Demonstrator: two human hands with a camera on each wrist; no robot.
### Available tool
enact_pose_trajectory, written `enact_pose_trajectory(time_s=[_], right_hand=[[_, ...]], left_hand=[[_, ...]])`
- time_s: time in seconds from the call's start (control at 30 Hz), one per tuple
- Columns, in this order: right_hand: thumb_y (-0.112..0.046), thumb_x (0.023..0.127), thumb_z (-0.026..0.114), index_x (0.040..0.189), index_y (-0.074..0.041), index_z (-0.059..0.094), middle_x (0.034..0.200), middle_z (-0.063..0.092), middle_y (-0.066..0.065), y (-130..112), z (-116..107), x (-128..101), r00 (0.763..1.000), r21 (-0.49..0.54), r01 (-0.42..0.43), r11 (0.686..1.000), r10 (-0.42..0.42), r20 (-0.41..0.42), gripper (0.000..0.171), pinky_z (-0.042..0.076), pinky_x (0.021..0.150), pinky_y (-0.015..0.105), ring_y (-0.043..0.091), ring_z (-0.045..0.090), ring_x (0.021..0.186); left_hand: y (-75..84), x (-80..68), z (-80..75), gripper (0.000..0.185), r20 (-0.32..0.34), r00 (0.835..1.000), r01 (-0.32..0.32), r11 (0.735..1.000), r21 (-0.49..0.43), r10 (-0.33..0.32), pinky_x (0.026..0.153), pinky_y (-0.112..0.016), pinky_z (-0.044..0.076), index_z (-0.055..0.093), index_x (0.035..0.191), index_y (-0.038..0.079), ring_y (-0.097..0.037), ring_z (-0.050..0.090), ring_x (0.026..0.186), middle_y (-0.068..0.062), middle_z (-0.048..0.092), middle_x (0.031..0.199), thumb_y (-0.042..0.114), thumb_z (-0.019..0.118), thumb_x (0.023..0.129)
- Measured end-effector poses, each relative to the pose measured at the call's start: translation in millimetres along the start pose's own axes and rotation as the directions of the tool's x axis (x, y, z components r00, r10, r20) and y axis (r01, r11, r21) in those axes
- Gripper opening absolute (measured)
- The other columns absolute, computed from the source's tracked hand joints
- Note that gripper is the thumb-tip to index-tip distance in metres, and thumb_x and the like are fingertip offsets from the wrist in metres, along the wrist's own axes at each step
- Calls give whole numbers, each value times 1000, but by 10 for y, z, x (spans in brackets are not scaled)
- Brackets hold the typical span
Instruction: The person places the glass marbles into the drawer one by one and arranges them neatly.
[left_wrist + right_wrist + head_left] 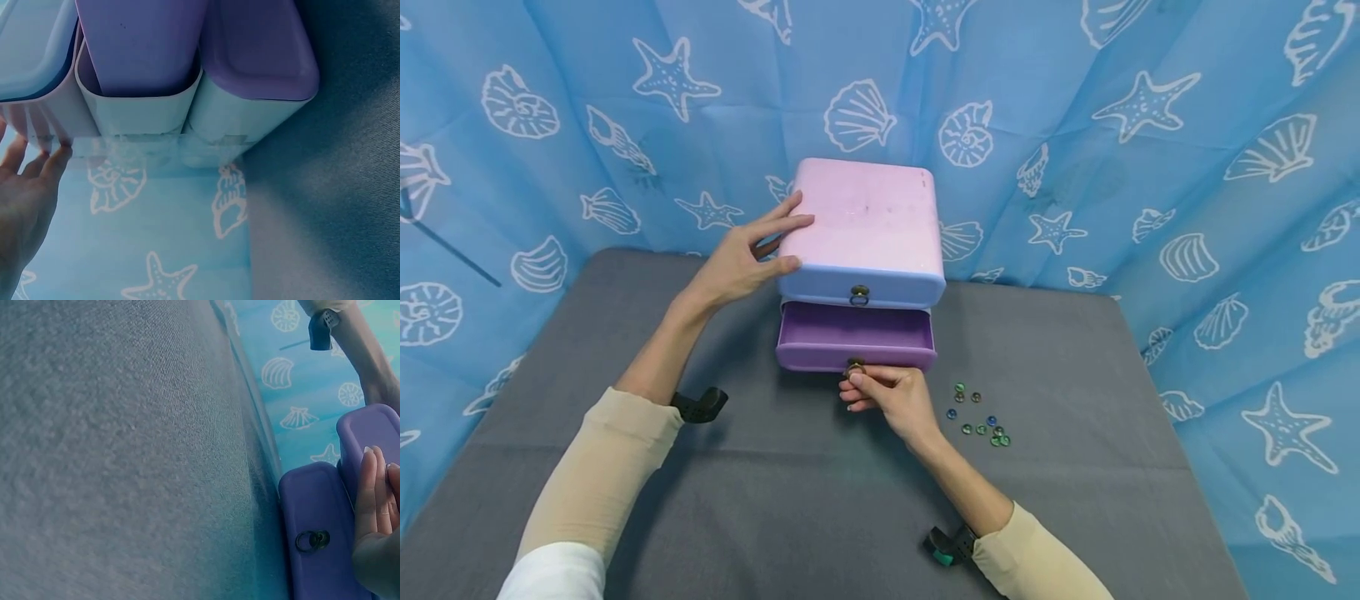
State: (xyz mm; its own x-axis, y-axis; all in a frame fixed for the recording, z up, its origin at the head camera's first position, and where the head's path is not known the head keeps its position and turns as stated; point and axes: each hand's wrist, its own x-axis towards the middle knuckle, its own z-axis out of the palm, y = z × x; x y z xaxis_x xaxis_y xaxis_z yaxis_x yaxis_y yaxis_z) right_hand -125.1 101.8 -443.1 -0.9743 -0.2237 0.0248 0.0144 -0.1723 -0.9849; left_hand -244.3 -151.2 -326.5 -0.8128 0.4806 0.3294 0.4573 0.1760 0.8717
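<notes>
Drawer-opening step, by my read: right hand point(891, 398) pinches the ring pull point(854, 367) of the purple bottom drawer point(855, 337), which sits partly slid out toward it. Left hand point(747, 254), fingers straight, braces the pink drawer box point(865, 225) on its left side. Glass beads point(981, 417) lie on the counter point(790, 500) just right of the right hand. Next move likely calls for a straight pull while the brace holds.

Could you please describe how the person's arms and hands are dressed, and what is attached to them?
Both hands are bare: the left hand and the right hand wear no gloves or rings that I can see. Each forearm has a cream long sleeve pushed back from the wrist. A small black device sits below the left forearm; the one at the right wrist shows a teal part.
</notes>
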Motion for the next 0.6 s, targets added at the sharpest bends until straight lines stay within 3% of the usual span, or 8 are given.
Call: enact_pose_trajectory(time_s=[0.2,0.6], right_hand=[[-7,94,68,110,12,69,95,72,26,5,11,-48,1000,1,-10,1000,10,-3,26,60,69,41,22,74,79],[-8,94,67,111,13,69,96,72,27,19,26,-153,1000,-21,-7,1000,7,10,26,60,69,42,22,74,79]], left_hand=[[-217,35,-34,59,-5,1000,0,1000,10,0,116,-47,28,54,144,11,-11,15,150,8,21,164,25,76,90],[-222,37,-41,65,27,1000,-2,1000,-8,2,118,-44,25,51,146,11,-10,12,151,8,17,165,12,77,87]])
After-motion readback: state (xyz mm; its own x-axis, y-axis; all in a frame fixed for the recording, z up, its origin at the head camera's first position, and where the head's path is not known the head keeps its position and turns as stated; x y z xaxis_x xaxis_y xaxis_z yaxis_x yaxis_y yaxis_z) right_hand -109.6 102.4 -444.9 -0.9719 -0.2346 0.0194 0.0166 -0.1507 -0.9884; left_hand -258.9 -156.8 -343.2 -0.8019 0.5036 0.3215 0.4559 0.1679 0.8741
